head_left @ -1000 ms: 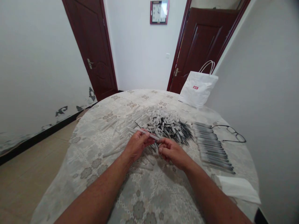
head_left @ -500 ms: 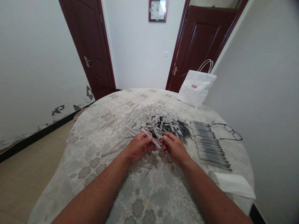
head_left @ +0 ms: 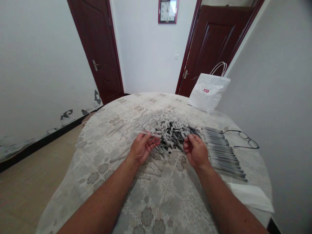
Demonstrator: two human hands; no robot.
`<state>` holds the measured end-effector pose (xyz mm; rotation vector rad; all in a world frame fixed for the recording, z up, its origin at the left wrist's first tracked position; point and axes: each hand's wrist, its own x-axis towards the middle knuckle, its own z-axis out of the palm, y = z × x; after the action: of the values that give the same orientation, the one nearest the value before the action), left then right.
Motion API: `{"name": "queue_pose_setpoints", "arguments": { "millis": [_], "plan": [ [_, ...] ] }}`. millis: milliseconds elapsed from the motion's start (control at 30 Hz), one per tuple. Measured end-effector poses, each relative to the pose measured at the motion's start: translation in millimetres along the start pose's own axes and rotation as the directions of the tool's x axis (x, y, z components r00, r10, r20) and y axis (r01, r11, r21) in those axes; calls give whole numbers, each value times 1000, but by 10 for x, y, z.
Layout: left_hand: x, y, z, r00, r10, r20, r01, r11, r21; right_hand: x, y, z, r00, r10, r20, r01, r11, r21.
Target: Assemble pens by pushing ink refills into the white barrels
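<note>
My left hand (head_left: 143,148) pinches a whitish pen barrel (head_left: 148,133) between thumb and forefinger, its other fingers loosely spread. The barrel lies nearly level and points right. My right hand (head_left: 195,149) is closed in a pinch on the end of a thin dark pen refill (head_left: 174,139), which reaches left toward the barrel's tip. Whether the refill touches the barrel, I cannot tell. Behind both hands spreads a heap of pen parts: white barrels (head_left: 148,120), short white pieces (head_left: 174,120) and black refills (head_left: 173,130). Several small black bits (head_left: 170,151) lie in front.
To the right, a row of assembled-looking pens (head_left: 220,152) lies side by side, with glasses (head_left: 246,139) beyond. A folded white sheet (head_left: 252,196) rests near the right edge. A white paper bag (head_left: 209,92) stands at the back of the cloth-covered round table (head_left: 146,195).
My hands have moved apart, the right one going right with the refill. The barrel in my left hand has turned nearly level and moved slightly left. The view has shifted a little.
</note>
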<state>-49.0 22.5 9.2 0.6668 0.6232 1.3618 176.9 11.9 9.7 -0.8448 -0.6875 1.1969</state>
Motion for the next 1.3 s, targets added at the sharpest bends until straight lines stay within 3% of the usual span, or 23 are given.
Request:
{"name": "queue_pose_setpoints", "arguments": {
  "millis": [267, 533, 767, 933, 1033, 1133, 1300],
  "plan": [
    [-35, -29, 18, 1000, -15, 19, 16, 1000, -12, -7, 36, 11, 999, -49, -14, 50, 999, 16],
    [-50, -25, 59, 1000, -1, 21, 0, 1000, 8, -16, 94, 30, 996, -86, -1, 85, 993, -81],
    [-10, -4, 30, 998, 70, 2, -70, 997, -13, -55, 94, -21, 971, -196, 134, 225, 939, -259],
    [-30, -27, 54, 999, -6, 50, 6, 1000, 9, -149, 41, -3, 926, -248, 284, 358, 817, -452],
    [-74, -50, 73, 982, -119, 147, 113, 993, 45, -207, 55, 37, 908, -158, 387, 357, 777, -519],
    [-114, -63, 73, 952, -220, 212, 197, 973, 121, -241, 90, 67, 899, 9, 439, 247, 816, -522],
    [-121, -55, 49, 935, -279, 220, 259, 959, 116, -210, 118, 48, 861, 168, 481, 128, 842, -524]
  ]
}}
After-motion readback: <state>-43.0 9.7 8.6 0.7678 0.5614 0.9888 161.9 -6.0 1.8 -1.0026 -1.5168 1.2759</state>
